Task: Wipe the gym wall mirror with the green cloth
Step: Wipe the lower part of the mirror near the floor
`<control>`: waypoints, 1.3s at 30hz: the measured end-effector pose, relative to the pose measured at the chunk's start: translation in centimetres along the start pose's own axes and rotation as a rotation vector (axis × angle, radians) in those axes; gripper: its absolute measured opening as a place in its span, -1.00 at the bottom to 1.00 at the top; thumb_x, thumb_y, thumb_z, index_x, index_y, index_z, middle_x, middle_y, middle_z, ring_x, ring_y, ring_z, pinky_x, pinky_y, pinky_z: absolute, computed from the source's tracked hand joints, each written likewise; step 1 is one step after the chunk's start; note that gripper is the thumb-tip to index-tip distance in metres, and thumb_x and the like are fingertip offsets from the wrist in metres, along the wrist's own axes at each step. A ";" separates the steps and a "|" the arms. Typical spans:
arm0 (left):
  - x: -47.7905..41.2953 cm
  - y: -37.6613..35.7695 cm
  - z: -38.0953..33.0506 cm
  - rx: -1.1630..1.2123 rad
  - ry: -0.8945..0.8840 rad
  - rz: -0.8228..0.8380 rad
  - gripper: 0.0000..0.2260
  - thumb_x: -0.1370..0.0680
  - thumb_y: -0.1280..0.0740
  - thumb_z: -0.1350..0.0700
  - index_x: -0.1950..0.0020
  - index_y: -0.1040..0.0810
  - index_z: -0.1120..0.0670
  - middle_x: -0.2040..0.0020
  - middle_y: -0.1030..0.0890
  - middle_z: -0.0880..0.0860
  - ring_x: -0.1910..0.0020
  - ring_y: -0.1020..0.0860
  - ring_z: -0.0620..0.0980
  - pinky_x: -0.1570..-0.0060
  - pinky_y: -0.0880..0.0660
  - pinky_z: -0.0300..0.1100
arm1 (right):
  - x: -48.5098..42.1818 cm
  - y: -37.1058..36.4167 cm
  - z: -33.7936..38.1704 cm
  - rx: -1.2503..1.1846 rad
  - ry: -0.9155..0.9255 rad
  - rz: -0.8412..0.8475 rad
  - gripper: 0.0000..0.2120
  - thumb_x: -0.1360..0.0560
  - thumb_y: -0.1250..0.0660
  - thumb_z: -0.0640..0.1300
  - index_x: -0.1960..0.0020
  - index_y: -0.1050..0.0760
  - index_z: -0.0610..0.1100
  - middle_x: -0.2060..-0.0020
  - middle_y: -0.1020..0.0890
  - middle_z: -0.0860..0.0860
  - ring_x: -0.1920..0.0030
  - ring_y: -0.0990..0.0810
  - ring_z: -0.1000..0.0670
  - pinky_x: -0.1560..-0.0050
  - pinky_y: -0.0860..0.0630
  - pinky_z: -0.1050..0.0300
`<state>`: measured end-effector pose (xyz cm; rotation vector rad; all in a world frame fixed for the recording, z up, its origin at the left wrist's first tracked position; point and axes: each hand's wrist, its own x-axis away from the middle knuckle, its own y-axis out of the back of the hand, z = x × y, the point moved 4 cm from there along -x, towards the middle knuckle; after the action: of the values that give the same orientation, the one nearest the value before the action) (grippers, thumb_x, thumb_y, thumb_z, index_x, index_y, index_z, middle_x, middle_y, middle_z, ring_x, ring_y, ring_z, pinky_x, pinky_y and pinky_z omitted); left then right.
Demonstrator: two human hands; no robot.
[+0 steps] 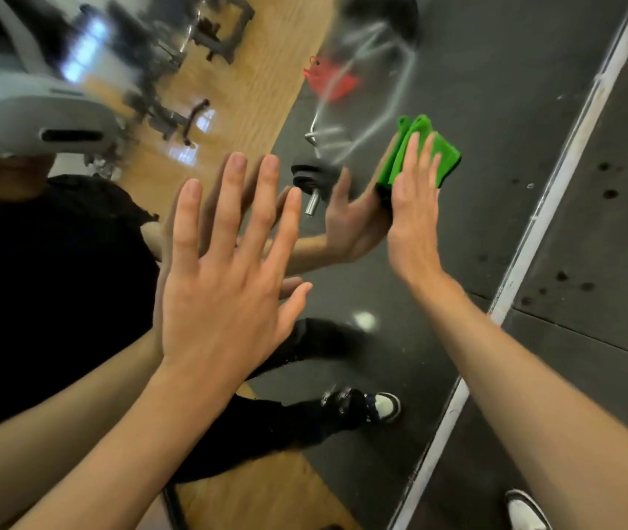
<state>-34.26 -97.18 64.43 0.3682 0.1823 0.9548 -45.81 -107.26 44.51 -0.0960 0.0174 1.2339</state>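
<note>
The gym wall mirror (488, 89) fills most of the head view, tilted. My right hand (415, 208) presses flat on the folded green cloth (448, 153), holding it against the glass right of centre. The cloth sticks out above and to the right of my fingers, and its reflection shows beside it. My left hand (224, 277) is spread open with the fingers apart, flat on or very close to the mirror at the centre left, holding nothing. Pale smeared streaks (377, 97) mark the glass above the cloth.
The mirror's white bottom frame (534, 223) runs diagonally on the right, with dark rubber floor (603, 262) beyond it. My shoe (526, 510) shows at the bottom right. Reflected in the glass are a barbell, a red object, gym machines, wooden flooring and a person wearing a headset.
</note>
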 end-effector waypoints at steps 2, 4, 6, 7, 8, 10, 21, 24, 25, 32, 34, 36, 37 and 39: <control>0.0 0.0 0.0 -0.005 0.001 0.000 -0.19 -0.65 -0.12 -0.32 -0.74 0.01 0.12 -0.72 0.18 0.26 -0.70 0.17 0.32 -0.58 0.33 0.31 | 4.8 -2.5 -1.0 0.081 0.006 -0.013 -0.34 -0.64 0.10 0.13 -0.70 0.16 0.03 -0.71 0.14 0.01 -0.69 0.24 -0.06 -0.63 0.18 -0.33; 0.0 0.1 0.0 0.009 0.003 0.001 -0.21 -0.66 -0.09 -0.33 -0.74 0.00 0.12 -0.73 0.17 0.25 -0.70 0.17 0.31 -0.58 0.33 0.31 | 12.1 -5.1 -2.5 0.105 -0.012 0.016 -0.27 -0.60 -0.03 0.05 -0.70 0.18 0.02 -0.71 0.12 -0.04 -0.69 0.22 -0.13 -0.61 0.10 -0.42; 0.0 0.0 0.1 0.022 0.002 0.015 -0.19 -0.65 -0.14 -0.33 -0.74 -0.02 0.11 -0.73 0.17 0.24 -0.70 0.17 0.30 -0.59 0.31 0.30 | 20.1 -7.3 -3.6 0.092 -0.040 0.106 -0.24 -0.62 -0.07 0.07 -0.71 0.23 0.05 -0.71 0.16 -0.04 -0.69 0.22 -0.18 -0.57 0.04 -0.52; 0.0 0.0 0.1 0.032 0.002 0.019 -0.18 -0.64 -0.18 -0.32 -0.74 -0.03 0.11 -0.73 0.17 0.23 -0.70 0.18 0.29 -0.59 0.30 0.30 | 23.6 -8.0 -4.0 0.085 -0.054 0.162 -0.28 -0.67 -0.02 0.14 -0.71 0.25 0.06 -0.70 0.18 -0.02 -0.69 0.23 -0.19 -0.55 0.02 -0.55; 0.1 0.0 0.2 0.047 0.002 0.016 -0.18 -0.64 -0.21 -0.32 -0.74 -0.04 0.11 -0.73 0.16 0.22 -0.70 0.18 0.29 -0.59 0.30 0.29 | 25.8 -8.3 -4.2 0.088 -0.069 0.207 -0.31 -0.70 0.06 0.24 -0.71 0.25 0.05 -0.70 0.20 0.00 -0.68 0.25 -0.19 -0.54 0.02 -0.56; 0.1 0.1 0.1 0.071 0.006 0.007 -0.18 -0.64 -0.22 -0.32 -0.74 -0.06 0.11 -0.73 0.16 0.22 -0.70 0.18 0.28 -0.60 0.31 0.28 | 25.2 -7.8 -4.7 0.088 -0.065 0.241 -0.31 -0.68 0.11 0.31 -0.69 0.30 0.12 -0.69 0.25 0.05 -0.68 0.30 -0.16 -0.56 0.07 -0.54; 0.2 -0.2 0.0 0.028 0.006 0.011 -0.18 -0.65 -0.17 -0.33 -0.74 -0.01 0.10 -0.73 0.20 0.23 -0.70 0.21 0.29 -0.59 0.32 0.30 | -2.0 1.1 -4.8 -0.134 -0.159 -0.048 -0.30 -0.59 0.16 0.32 -0.69 0.10 0.14 -0.69 0.14 0.13 -0.68 0.22 0.02 -0.63 0.13 -0.35; 0.1 -0.1 0.1 0.035 0.011 0.010 -0.18 -0.64 -0.20 -0.32 -0.74 -0.03 0.11 -0.73 0.18 0.22 -0.70 0.20 0.29 -0.60 0.32 0.29 | 6.6 -2.5 -5.5 -0.018 -0.163 -0.022 -0.33 -0.60 0.13 0.19 -0.67 0.18 0.06 -0.67 0.18 0.09 -0.68 0.24 -0.05 -0.62 0.12 -0.39; 0.1 0.0 0.0 0.041 0.008 0.011 -0.18 -0.65 -0.20 -0.32 -0.74 -0.04 0.11 -0.73 0.18 0.22 -0.70 0.20 0.28 -0.60 0.32 0.29 | 11.0 -3.8 -5.7 -0.022 -0.164 0.006 -0.33 -0.62 0.10 0.15 -0.67 0.20 0.08 -0.68 0.20 0.06 -0.68 0.25 -0.06 -0.61 0.11 -0.41; -0.1 0.1 0.2 0.083 0.002 -0.009 -0.19 -0.63 -0.25 -0.31 -0.73 -0.11 0.11 -0.74 0.12 0.21 -0.71 0.17 0.27 -0.60 0.27 0.29 | 24.1 -7.2 -4.0 -0.035 -0.099 0.281 -0.28 -0.60 0.04 0.16 -0.61 0.37 0.36 -0.65 0.33 0.21 -0.65 0.39 -0.01 -0.62 0.18 -0.40; -0.1 0.2 0.2 0.100 0.005 -0.005 -0.19 -0.64 -0.23 -0.32 -0.73 -0.09 0.11 -0.74 0.14 0.21 -0.70 0.19 0.27 -0.59 0.31 0.28 | 17.3 -5.7 -3.1 -0.028 -0.105 0.148 -0.30 -0.59 0.07 0.13 -0.64 0.31 0.26 -0.66 0.34 0.14 -0.65 0.38 -0.03 -0.61 0.23 -0.38; 0.0 0.2 0.1 0.085 0.008 0.002 -0.17 -0.64 -0.22 -0.33 -0.74 -0.04 0.11 -0.73 0.18 0.22 -0.69 0.22 0.28 -0.58 0.34 0.28 | 9.4 -3.7 -1.9 -0.006 -0.119 0.054 -0.35 -0.58 0.15 0.18 -0.63 0.26 0.21 -0.65 0.30 0.14 -0.65 0.37 0.01 -0.61 0.27 -0.35; 0.0 0.2 0.1 0.081 0.005 0.007 -0.16 -0.63 -0.22 -0.33 -0.74 -0.02 0.11 -0.73 0.20 0.23 -0.69 0.23 0.28 -0.57 0.34 0.29 | 6.1 -2.5 -1.3 -0.010 -0.122 0.017 -0.34 -0.58 0.18 0.21 -0.65 0.23 0.17 -0.67 0.25 0.12 -0.66 0.33 0.01 -0.61 0.27 -0.34; 0.0 0.3 0.1 0.101 0.004 0.000 -0.16 -0.63 -0.23 -0.32 -0.74 -0.01 0.10 -0.72 0.22 0.23 -0.69 0.23 0.29 -0.57 0.34 0.29 | 1.9 -0.7 -0.4 -0.045 -0.106 -0.047 -0.27 -0.58 0.22 0.26 -0.70 0.15 0.06 -0.70 0.16 0.07 -0.68 0.26 -0.01 -0.61 0.25 -0.35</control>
<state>-34.42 -97.07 64.64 0.4587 0.2349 0.9490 -44.48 -105.72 44.00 -0.0699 -0.1042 1.1914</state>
